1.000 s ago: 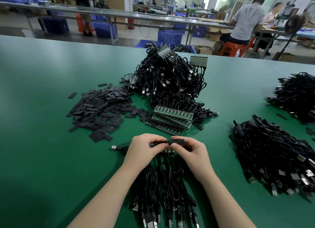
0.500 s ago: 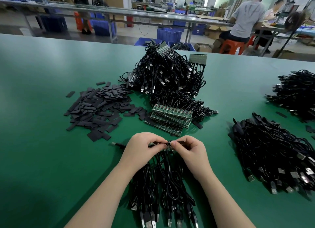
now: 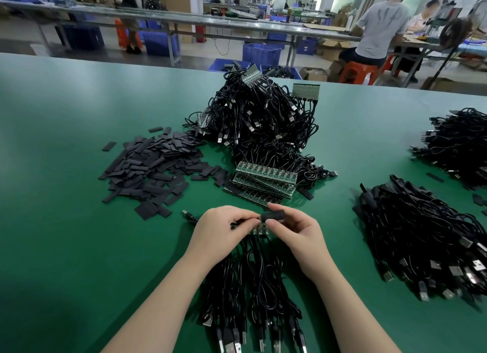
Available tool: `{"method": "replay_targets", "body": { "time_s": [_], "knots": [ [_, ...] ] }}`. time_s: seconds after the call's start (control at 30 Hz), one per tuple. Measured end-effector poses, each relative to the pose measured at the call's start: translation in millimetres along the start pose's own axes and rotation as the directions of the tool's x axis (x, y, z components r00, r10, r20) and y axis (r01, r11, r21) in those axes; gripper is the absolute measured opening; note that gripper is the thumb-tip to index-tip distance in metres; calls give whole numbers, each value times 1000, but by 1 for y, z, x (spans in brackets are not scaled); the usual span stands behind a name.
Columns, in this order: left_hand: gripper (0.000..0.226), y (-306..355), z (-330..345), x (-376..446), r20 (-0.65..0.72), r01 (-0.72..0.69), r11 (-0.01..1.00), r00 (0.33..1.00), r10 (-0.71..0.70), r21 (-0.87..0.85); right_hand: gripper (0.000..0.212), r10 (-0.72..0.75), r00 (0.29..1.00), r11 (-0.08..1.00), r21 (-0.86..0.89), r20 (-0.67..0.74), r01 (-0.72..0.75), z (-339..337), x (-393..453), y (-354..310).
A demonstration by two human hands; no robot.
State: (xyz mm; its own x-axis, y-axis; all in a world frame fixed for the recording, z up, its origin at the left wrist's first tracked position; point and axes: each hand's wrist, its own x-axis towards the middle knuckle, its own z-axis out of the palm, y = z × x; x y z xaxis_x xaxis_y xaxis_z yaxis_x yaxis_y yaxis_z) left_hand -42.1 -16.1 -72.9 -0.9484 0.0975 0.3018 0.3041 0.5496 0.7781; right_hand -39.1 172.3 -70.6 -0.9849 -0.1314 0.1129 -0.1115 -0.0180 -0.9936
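My left hand (image 3: pixel 220 227) grips a strip of small green circuit boards (image 3: pixel 259 230) whose black USB cables (image 3: pixel 253 286) trail toward me over the green table (image 3: pixel 66 247). My right hand (image 3: pixel 297 234) pinches a short black sleeve (image 3: pixel 272 216) between thumb and forefinger, right at the strip's end. Most of the strip is hidden under my fingers.
A heap of flat black sleeves (image 3: pixel 152 168) lies to the left. Stacked board strips (image 3: pixel 263 181) sit in front of a large tangle of cables (image 3: pixel 261 123). Two more cable piles (image 3: pixel 421 236) (image 3: pixel 458 144) lie on the right. People sit at benches beyond the table.
The black sleeve was tucked between my fingertips half a second ago; now my right hand holds it out in plain sight above the strip. Both hands stay in place.
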Motion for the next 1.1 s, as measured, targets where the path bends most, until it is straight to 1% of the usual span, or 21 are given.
{"method": "replay_targets", "body": {
  "time_s": [0.07, 0.2, 0.33, 0.43, 0.53, 0.67, 0.8, 0.93, 1.03, 1.1],
  "knots": [
    [14, 0, 0, -1, 12, -17, 1000, 1000, 17, -3, 35, -4, 1000, 1000, -26, -16, 4, 1, 0, 0],
    [28, 0, -1, -1, 12, -18, 999, 1000, 18, -30, 32, 14, 998, 1000, -25, -62, -16, 2, 1, 0],
    [14, 4, 2, -1, -53, -114, 993, 992, 115, 30, 25, 23, 998, 999, -29, -58, -24, 2, 2, 1],
    [13, 4, 2, -1, -93, -192, 979, 976, 198, 63, 24, 9, 998, 998, -64, -67, -13, 4, 2, 2],
    [10, 3, 2, -1, -98, -207, 977, 972, 212, 58, 25, -8, 997, 997, -82, -75, 2, 6, 2, 3],
    [12, 3, 2, 0, -91, -209, 976, 973, 214, 67, 21, -2, 998, 999, -35, -69, -1, 4, 2, 2],
    [15, 6, 1, 0, -89, -253, 954, 959, 269, 160, 18, 12, 996, 999, -49, -90, -17, 3, 3, 4],
    [16, 8, 2, -1, -93, -317, 915, 933, 348, 250, 11, 20, 992, 1000, -19, -125, -23, 4, 2, 6],
    [15, 9, 4, -1, -84, -338, 901, 924, 372, 270, 14, 22, 991, 1000, -1, -135, -22, 3, 2, 6],
    [15, 9, 5, -1, -86, -337, 902, 925, 371, 270, 14, 28, 993, 1000, 3, -116, -28, 3, 2, 6]
  ]
}}
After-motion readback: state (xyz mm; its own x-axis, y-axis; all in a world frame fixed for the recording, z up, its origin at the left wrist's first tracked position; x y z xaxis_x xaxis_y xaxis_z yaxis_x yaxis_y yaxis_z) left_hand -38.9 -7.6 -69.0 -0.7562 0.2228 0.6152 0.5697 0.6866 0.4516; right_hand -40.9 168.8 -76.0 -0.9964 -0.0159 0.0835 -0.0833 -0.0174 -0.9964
